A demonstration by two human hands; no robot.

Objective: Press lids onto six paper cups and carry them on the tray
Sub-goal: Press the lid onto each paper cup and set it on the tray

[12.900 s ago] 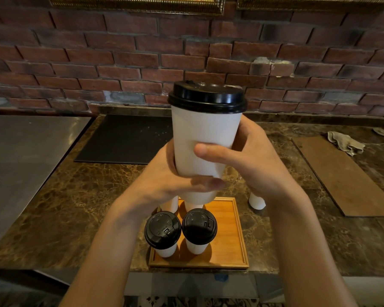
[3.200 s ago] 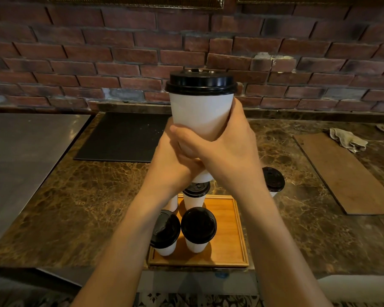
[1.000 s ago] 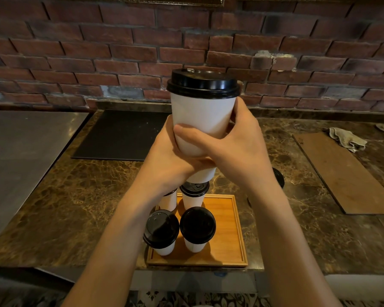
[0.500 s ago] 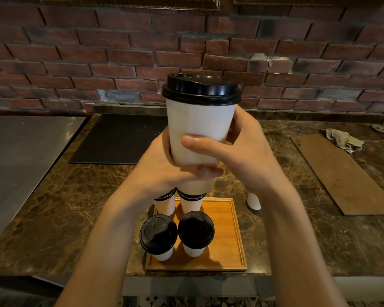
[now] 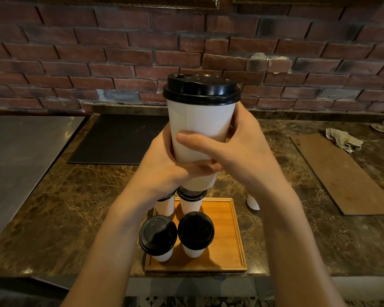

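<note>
Left hand (image 5: 162,167) and right hand (image 5: 242,156) both wrap the white paper cup with black plastic lid (image 5: 201,129), raised above the square wooden tray (image 5: 228,240). Risk: squeezing could buckle the wall, popping the lid.

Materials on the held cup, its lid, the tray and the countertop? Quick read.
Cup: looks like paper, matte white, with a faint vertical seam.
Lid: probably plastic, black, slightly glossy, moulded rim and sip tab.
Tray: wood or bamboo by look, orange-brown with faint grain, satin finish.
Countertop: marble or marble-look stone, brown veined, polished, reflecting light.
</note>
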